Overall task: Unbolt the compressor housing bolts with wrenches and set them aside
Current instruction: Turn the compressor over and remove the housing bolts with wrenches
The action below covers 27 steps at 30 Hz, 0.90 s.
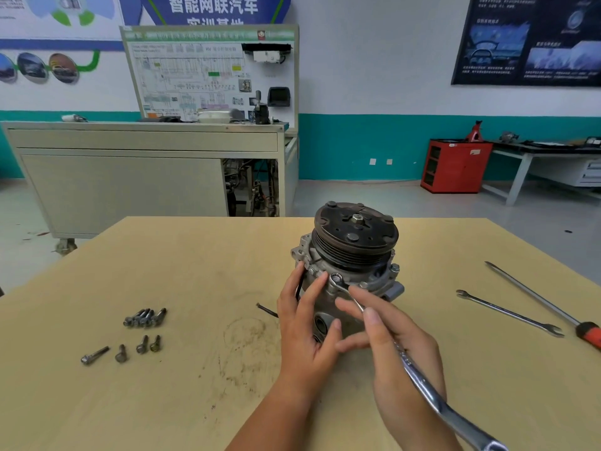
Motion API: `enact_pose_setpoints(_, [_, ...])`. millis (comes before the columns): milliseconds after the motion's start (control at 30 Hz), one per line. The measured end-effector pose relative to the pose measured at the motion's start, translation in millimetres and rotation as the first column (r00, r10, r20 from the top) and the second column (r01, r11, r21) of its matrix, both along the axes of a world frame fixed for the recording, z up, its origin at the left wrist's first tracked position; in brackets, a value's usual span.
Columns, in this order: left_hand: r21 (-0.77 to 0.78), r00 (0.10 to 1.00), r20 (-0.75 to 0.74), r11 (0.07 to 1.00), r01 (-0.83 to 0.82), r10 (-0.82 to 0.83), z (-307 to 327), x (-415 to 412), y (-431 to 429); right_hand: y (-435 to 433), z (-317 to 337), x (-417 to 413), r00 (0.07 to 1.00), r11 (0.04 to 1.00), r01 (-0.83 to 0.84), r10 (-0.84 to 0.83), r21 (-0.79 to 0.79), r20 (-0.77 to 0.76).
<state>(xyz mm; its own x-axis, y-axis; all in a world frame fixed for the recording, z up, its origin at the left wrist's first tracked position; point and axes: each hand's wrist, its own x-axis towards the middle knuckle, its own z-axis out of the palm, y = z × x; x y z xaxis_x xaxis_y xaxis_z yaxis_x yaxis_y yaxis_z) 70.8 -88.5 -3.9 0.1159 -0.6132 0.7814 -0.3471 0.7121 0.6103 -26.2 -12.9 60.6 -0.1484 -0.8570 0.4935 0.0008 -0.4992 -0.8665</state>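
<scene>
A grey metal compressor (353,255) with a dark pulley on top stands upright on the wooden table (195,271). My left hand (305,320) grips the compressor's left side, fingers wrapped on the housing. My right hand (390,346) holds a long silver wrench (419,382), whose ring end sits over a housing bolt (336,278) at the front flange. Another bolt head (394,267) shows on the flange's right. Several removed bolts (144,319) lie in a cluster at the left, with more loose bolts (122,351) below them.
A second silver wrench (510,313) and a long screwdriver with an orange handle (540,301) lie on the table at the right. A short black wire (266,310) lies left of the compressor. A cabinet with a display board stands behind the table.
</scene>
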Motion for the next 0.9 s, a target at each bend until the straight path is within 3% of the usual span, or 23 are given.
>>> enact_pose_setpoints(133, [-0.014, 1.000, -0.021, 1.000, -0.016, 0.015, 0, 0, -2, -23, 9, -28, 0.981, 0.978, -0.145, 0.122, 0.149, 0.151])
enact_pose_setpoints(300, [0.012, 0.990, -0.139, 1.000, -0.022, 0.024, -3, -1, -3, -61, 26, -62, 0.896, 0.849, -0.434, 0.369, 0.302, 0.248])
enact_pose_setpoints(367, [0.033, 0.984, -0.173, 0.999, -0.028, 0.034, -3, 0, -4, -63, 22, -65, 0.870, 0.847, -0.469, 0.395, 0.251, 0.293])
enact_pose_setpoints(500, [0.011, 0.989, -0.145, 0.999, -0.033, 0.034, 0, -2, -5, -40, 7, -59, 0.784, 0.890, -0.455, 0.401, 0.000, 0.474])
enact_pose_setpoints(600, [-0.030, 0.993, -0.117, 0.999, -0.036, 0.032, 0, -3, -5, -16, -5, -43, 0.913, 0.977, -0.214, 0.205, -0.013, 0.352])
enact_pose_setpoints(700, [-0.051, 0.995, -0.098, 0.998, -0.037, 0.031, -1, -1, -7, -4, -9, -19, 0.980, 0.999, -0.029, 0.035, -0.031, 0.198])
enact_pose_setpoints(900, [-0.023, 0.996, -0.082, 0.999, -0.028, 0.026, -5, -2, -6, 1, -1, 7, 1.000, 1.000, -0.019, 0.019, -0.018, 0.001])
